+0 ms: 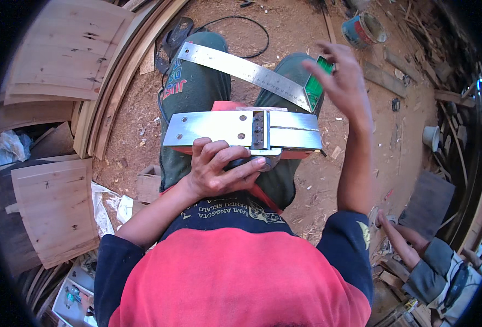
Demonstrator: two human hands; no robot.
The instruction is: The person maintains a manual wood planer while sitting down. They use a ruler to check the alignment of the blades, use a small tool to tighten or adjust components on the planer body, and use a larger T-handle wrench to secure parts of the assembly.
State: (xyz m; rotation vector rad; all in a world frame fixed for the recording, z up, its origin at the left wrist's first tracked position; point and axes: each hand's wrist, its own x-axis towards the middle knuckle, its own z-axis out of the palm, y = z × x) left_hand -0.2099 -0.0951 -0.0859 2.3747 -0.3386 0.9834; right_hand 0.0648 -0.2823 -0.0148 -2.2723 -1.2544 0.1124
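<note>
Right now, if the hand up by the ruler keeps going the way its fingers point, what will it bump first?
Probably the steel ruler. The right hand holds the ruler's green end, fingers pointing up and left along it. Past that lies the sawdust floor, though depth is hard to judge.

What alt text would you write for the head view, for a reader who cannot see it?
A seated person's left hand steadies an upturned electric planer on their lap, while the right hand holds a metal square ruler above it. Curved wooden panels and sawdust surround them.
</note>
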